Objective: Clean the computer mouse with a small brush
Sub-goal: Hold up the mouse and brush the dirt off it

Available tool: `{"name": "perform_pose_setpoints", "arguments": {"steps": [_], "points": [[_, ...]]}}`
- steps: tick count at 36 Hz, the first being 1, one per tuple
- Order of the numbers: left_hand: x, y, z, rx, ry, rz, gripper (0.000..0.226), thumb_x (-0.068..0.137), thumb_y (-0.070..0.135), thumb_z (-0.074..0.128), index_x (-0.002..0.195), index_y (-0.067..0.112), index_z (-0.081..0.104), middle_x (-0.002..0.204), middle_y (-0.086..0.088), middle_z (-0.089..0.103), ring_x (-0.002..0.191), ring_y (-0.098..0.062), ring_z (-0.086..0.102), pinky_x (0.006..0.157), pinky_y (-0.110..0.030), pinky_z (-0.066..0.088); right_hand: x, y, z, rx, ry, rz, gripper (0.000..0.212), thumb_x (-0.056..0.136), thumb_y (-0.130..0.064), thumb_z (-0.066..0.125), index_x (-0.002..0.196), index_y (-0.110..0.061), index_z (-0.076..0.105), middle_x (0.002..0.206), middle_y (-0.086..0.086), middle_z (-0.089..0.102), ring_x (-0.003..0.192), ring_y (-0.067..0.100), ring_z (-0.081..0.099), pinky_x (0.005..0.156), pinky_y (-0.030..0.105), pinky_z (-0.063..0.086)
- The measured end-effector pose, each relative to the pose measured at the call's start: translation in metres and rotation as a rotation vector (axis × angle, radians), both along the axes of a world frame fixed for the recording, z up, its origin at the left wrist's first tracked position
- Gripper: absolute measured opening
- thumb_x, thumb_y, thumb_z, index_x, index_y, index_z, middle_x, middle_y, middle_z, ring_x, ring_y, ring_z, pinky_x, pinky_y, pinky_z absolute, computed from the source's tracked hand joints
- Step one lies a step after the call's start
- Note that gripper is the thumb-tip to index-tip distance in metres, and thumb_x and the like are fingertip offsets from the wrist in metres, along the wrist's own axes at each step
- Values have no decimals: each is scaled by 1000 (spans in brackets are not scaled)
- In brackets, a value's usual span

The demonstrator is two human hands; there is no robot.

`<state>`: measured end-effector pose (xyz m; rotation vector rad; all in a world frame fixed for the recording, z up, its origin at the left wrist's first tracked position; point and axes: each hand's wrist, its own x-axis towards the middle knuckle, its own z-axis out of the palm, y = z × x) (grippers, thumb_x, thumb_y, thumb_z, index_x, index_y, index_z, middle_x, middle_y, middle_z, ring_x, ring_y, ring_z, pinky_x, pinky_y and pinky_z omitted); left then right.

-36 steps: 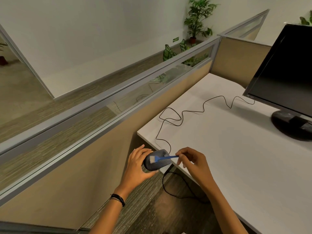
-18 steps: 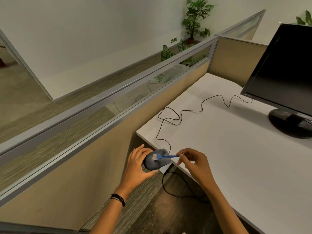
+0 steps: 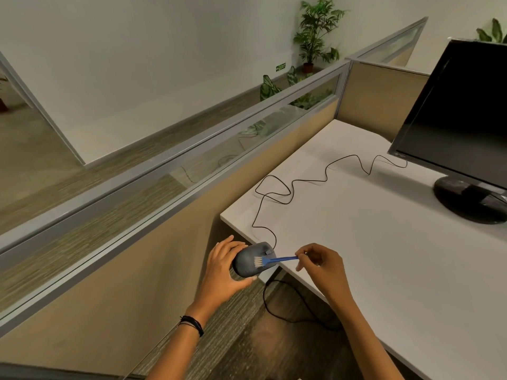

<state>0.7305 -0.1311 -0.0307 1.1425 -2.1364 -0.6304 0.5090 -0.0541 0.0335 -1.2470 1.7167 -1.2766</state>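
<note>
A dark grey wired computer mouse (image 3: 248,263) is held just off the near left corner of the white desk (image 3: 384,256), gripped from the left by my left hand (image 3: 222,272). My right hand (image 3: 321,267) pinches the end of a small blue brush (image 3: 277,260). Its white bristles rest on the top of the mouse, just below the scroll wheel. The mouse's thin black cable (image 3: 290,187) winds across the desk toward the monitor.
A black monitor (image 3: 461,127) on a round stand (image 3: 472,200) sits at the right of the desk. A beige cubicle partition with a glass strip (image 3: 192,165) runs along the left. Another black cable (image 3: 290,308) loops over the carpet below the desk edge.
The brush bristles have slid a little along the top of the mouse, from its left end toward the middle. Both hands stay in about the same place.
</note>
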Motion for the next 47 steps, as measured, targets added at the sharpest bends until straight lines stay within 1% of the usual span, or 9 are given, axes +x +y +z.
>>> {"name": "perform_pose_setpoints", "arguments": {"steps": [3,9,15,21,25,29,40,43,47], "points": [[-1,1,1,0,0,0,69,69,54,74,126,23,51,131,8,49,135,-9,28,111,-52,26,-5,1,-1,-28,-16,-46,21,86,-7,60,76,-25,66,69,-3,69,62,6,66,59,12,49],[-4,1,1,-4,-5,-7,67,69,49,77,126,24,51,130,9,49,134,-8,27,112,-51,25,-6,4,3,-12,-133,188,14,89,-14,58,86,-20,70,73,3,72,66,10,66,61,18,52],[-3,2,-2,-1,10,-13,67,69,47,76,126,23,51,131,9,48,135,-6,26,111,-51,27,-9,3,-12,13,-63,-93,18,86,-6,59,77,-19,68,67,2,69,58,4,63,54,11,48],[-1,3,-5,-10,3,-8,67,69,51,74,126,25,50,130,13,47,135,-1,24,111,-51,27,-14,4,-15,-39,-251,-231,21,86,-2,54,78,-15,68,58,1,67,48,3,51,51,17,44],[-2,6,-5,-5,8,-8,68,69,49,75,127,25,50,131,14,46,135,-1,23,111,-53,27,-9,3,-12,-76,-299,-51,21,90,-6,54,82,-19,70,66,5,69,54,11,54,56,16,48],[-5,8,-3,-8,9,-9,67,68,47,76,126,24,51,130,13,47,135,-3,24,112,-53,25,0,2,-10,-23,-186,128,15,89,-12,58,85,-19,71,71,2,72,65,10,65,60,16,51],[-1,10,-4,-33,11,-10,67,70,47,76,127,26,49,131,17,45,135,2,22,116,-44,15,-19,8,-21,-53,-29,-272,15,86,-5,59,79,-15,66,64,1,67,57,2,61,53,9,46],[-1,11,-4,-27,18,-2,67,70,50,74,128,29,47,132,17,45,136,1,21,117,-41,12,-21,12,-19,-100,-96,-234,17,88,-4,55,82,-14,67,69,5,68,59,6,61,58,16,48],[-3,13,-2,-6,44,2,66,71,52,72,127,29,47,132,13,47,137,-2,22,117,-41,11,-22,16,-15,-92,-182,23,19,90,-3,54,83,-13,69,71,4,69,59,10,61,58,17,50]]}}
